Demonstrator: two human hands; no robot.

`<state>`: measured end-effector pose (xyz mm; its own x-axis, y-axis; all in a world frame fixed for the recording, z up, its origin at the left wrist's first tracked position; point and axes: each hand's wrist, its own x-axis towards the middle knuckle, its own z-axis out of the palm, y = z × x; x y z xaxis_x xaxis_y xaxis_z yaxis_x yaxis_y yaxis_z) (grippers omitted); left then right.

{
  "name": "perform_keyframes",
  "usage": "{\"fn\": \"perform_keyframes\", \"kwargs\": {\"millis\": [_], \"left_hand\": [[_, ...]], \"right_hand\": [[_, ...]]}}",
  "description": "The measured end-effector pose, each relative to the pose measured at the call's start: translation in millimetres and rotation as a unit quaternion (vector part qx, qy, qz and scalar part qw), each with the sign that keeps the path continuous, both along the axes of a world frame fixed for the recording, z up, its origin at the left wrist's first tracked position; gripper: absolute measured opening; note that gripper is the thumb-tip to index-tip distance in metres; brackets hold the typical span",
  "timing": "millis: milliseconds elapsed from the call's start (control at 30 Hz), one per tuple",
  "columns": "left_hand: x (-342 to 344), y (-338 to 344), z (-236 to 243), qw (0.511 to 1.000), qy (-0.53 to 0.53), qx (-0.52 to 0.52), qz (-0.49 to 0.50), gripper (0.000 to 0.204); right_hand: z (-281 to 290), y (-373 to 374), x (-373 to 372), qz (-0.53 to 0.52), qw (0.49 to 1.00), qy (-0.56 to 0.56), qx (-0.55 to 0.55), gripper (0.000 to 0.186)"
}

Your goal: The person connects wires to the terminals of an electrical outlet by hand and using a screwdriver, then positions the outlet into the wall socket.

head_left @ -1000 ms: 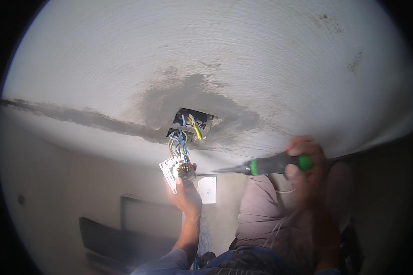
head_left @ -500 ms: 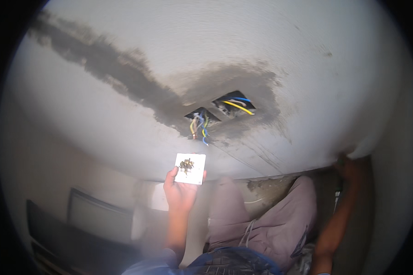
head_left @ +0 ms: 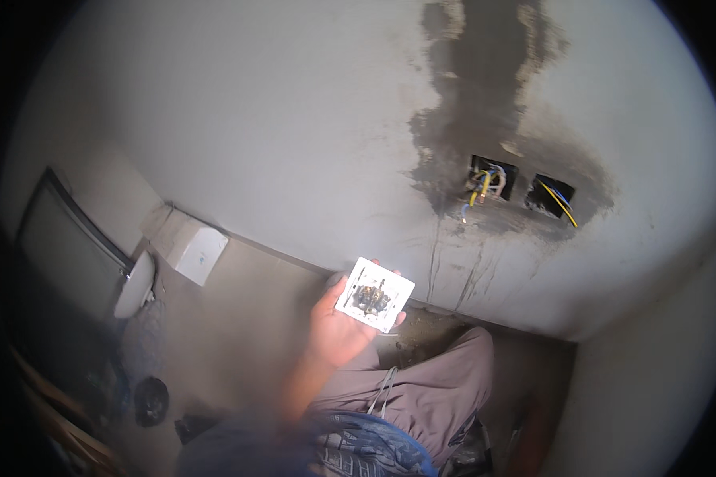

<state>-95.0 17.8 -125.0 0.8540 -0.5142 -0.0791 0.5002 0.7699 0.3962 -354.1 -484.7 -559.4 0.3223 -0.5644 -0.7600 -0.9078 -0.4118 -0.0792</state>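
My left hand (head_left: 339, 327) grips a square white socket plate (head_left: 375, 292), its back with brass and metal parts facing up, below two wall openings. Loose blue, yellow and pale wires hang from the left opening (head_left: 506, 165); blue and yellow wires poke out of the right opening (head_left: 542, 196). The plate is apart from all of them. My right arm (head_left: 533, 429) shows as a dim, blurred shape at the lower right; I cannot make out its fingers or anything held.
Dark patched plaster (head_left: 473, 71) runs up the white wall. On the floor at left lie a white carton (head_left: 197, 250) and a dark round object (head_left: 151, 401). A dark framed panel (head_left: 68, 294) leans at the left edge. My bent legs (head_left: 445, 374) are below the plate.
The plate came off the hanging wires and turned in my left hand. My right hand, earlier holding a green-and-black screwdriver, moved down and right. The view has swung toward the left.
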Motion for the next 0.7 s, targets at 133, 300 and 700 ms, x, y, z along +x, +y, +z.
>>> {"fn": "perform_keyframes", "kwargs": {"millis": [133, 300, 700], "left_hand": [[0, 12, -11, 0.998, 0.019, -0.048, -0.024, 0.052], [-3, 57, -13, 0.993, 0.058, -0.1, 0.018, 0.059], [4, 84, -49, 0.978, 0.04, -0.198, -0.053, 0.07]], "right_hand": [[19, 18, -6, -0.103, 0.994, 0.004, 0.018, 0.056], [44, 58, 31, 0.195, 0.961, -0.172, -0.093, 0.06], [269, 293, 152, 0.134, 0.833, -0.525, 0.111, 0.036]]}}
